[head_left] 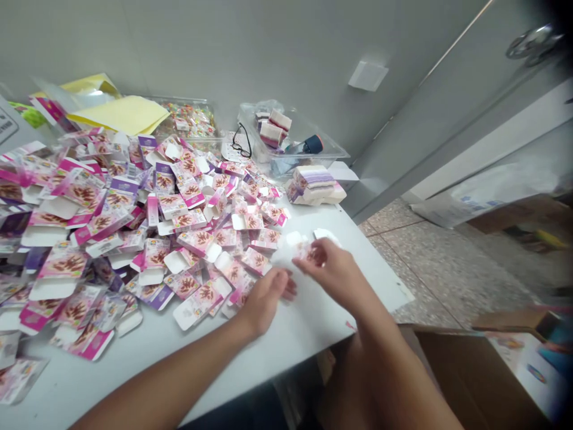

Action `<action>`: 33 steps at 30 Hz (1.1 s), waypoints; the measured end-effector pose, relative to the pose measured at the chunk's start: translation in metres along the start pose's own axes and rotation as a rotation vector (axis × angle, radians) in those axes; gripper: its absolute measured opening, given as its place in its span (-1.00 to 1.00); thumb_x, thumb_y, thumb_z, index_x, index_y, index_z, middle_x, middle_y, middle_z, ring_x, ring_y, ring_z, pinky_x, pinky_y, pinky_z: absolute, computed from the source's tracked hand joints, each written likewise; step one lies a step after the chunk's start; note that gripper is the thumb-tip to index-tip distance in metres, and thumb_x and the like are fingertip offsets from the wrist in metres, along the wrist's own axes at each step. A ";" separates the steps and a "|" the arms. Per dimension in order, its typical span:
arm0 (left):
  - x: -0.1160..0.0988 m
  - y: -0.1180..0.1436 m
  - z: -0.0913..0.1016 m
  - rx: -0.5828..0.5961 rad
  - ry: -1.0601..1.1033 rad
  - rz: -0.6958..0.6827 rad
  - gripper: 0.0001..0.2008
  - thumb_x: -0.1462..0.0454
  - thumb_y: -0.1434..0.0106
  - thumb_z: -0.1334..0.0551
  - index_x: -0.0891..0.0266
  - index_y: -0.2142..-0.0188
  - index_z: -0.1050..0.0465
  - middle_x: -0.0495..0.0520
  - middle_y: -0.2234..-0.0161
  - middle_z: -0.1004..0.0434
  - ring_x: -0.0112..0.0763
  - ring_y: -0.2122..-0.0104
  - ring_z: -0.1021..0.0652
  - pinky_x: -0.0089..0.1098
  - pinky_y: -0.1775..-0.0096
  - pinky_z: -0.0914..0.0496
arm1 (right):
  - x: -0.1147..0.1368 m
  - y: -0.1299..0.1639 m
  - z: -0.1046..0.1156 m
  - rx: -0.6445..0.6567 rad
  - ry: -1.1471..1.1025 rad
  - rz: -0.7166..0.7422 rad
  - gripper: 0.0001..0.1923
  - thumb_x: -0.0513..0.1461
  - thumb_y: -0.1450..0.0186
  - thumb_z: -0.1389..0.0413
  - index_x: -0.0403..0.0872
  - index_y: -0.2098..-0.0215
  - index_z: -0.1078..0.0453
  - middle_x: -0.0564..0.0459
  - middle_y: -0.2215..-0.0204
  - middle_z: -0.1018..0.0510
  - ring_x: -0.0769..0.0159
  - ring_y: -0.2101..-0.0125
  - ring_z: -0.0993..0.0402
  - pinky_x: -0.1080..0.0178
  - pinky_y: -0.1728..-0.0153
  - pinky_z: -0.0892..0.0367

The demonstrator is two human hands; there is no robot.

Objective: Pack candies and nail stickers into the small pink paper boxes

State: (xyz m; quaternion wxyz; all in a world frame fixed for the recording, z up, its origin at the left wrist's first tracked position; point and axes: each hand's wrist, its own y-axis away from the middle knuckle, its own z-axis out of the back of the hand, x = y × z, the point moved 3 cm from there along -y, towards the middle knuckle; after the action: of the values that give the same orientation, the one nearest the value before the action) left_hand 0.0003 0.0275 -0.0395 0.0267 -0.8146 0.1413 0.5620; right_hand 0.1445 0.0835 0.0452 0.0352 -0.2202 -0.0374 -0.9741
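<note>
Nearest you, at five o'clock, sits an open brown cardboard box (474, 376) below the white tabletop (308, 322); your right hand (333, 269) pinches a small pink-and-white flat carton blank (307, 248) between thumb and fingers, held just above the tabletop near its right edge; your left hand (266, 298) rests beside it at nine o'clock, fingers loosely curled and holding nothing, touching the edge of the wide heap of pink-and-purple printed carton blanks (134, 227); a clear plastic tray (290, 146) lies at twelve o'clock.

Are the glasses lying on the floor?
No, the glasses lie on the table, beside the clear tub.
</note>
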 end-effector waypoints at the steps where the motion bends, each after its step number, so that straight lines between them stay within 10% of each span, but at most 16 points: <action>1: 0.000 -0.001 0.000 -0.005 0.077 -0.005 -0.47 -0.15 -0.33 0.01 0.24 0.11 -0.39 0.13 0.25 -0.52 -0.27 0.25 -0.53 -0.26 0.16 -0.40 | 0.011 0.010 -0.004 0.110 -0.027 0.078 -0.66 0.02 -0.23 -0.19 -0.07 0.25 -0.35 0.01 0.39 -0.55 0.22 0.40 -0.47 0.26 0.40 -0.24; 5: -0.001 0.000 0.000 -0.001 0.187 0.045 -0.31 -0.23 -0.31 0.15 0.26 0.14 -0.45 0.14 0.31 -0.56 -0.22 0.22 -0.54 -0.27 0.20 -0.40 | 0.043 0.036 -0.020 0.329 0.034 0.334 -0.84 -0.19 -0.33 -0.13 -0.06 0.41 -0.36 0.07 0.48 -0.51 0.29 0.45 -0.42 0.28 0.44 -0.17; 12: -0.013 0.001 0.007 -0.235 0.110 -0.052 -0.30 -0.31 -0.20 0.04 0.22 0.18 -0.47 0.16 0.18 -0.57 -0.17 0.09 -0.52 -0.27 0.04 -0.40 | 0.053 0.038 -0.014 0.257 -0.066 0.549 -0.91 -0.28 -0.32 -0.15 -0.04 0.19 -0.37 -0.07 0.16 -0.43 0.13 0.13 -0.34 0.12 0.16 -0.34; 25: -0.026 0.005 0.006 -0.143 -0.084 -0.084 -0.37 -0.24 -0.25 -0.02 0.17 0.00 -0.41 0.12 0.11 -0.53 -0.20 0.04 -0.49 -0.27 -0.01 -0.36 | 0.051 0.037 -0.002 0.360 -0.230 0.481 -0.77 -0.32 -0.19 -0.26 -0.03 0.38 -0.26 0.03 -0.03 -0.35 0.13 -0.07 -0.21 0.05 -0.06 -0.26; 33: -0.018 -0.008 0.001 -0.094 0.378 0.102 -0.37 -0.24 -0.27 0.00 0.17 0.00 -0.43 0.14 0.07 -0.57 -0.16 -0.01 -0.51 -0.24 0.00 -0.39 | 0.055 0.036 -0.026 0.242 -0.034 0.517 -0.63 -0.30 -0.10 -0.35 -0.06 0.24 -0.27 -0.15 -0.16 -0.28 -0.06 -0.21 -0.07 -0.16 -0.16 -0.11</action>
State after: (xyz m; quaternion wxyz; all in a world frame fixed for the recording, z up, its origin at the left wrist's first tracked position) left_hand -0.0049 0.0387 -0.0244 -0.0669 -0.8977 0.1584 0.4057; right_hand 0.0869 0.0423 0.0478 0.3079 -0.2329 -0.0966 -0.9174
